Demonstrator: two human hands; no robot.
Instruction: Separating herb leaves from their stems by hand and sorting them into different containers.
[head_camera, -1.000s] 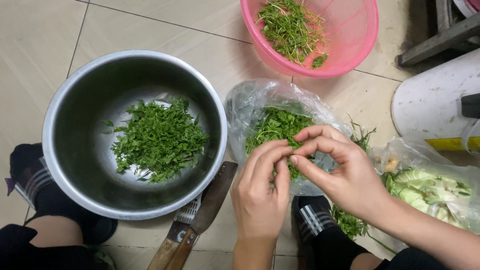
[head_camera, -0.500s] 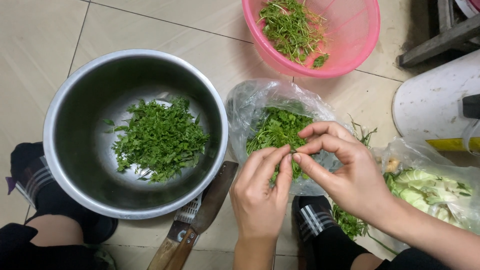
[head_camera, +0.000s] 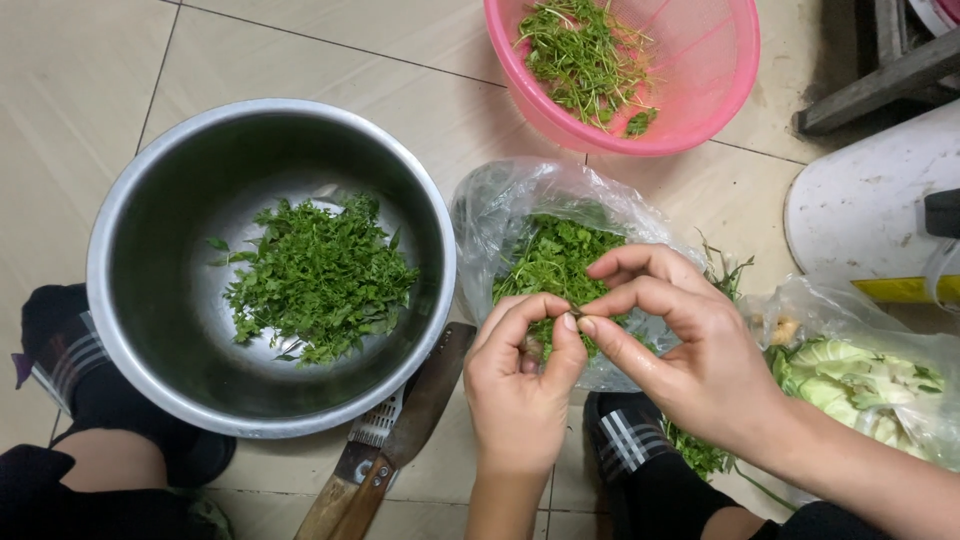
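Observation:
My left hand (head_camera: 520, 385) and my right hand (head_camera: 690, 345) meet fingertip to fingertip over a clear plastic bag (head_camera: 500, 215) of leafy green herbs (head_camera: 555, 255). Both pinch a small herb sprig (head_camera: 575, 318) between thumb and forefinger; most of the sprig is hidden by the fingers. To the left stands a large steel bowl (head_camera: 120, 230) with a heap of picked green leaves (head_camera: 320, 275) in its bottom. A pink plastic colander (head_camera: 700, 80) with stems and trimmings (head_camera: 585, 55) sits at the top.
A wooden-handled knife (head_camera: 400, 440) and a peeler (head_camera: 370, 435) lie on the tiled floor between the bowl and my left hand. A bag with cabbage (head_camera: 850, 375) lies at the right. A white round object (head_camera: 870, 205) stands at the right edge. My feet in dark sandals (head_camera: 70, 350) are below.
My hands have stayed over the bag, and the fingertips have drawn closer together on the sprig. Nothing else has moved.

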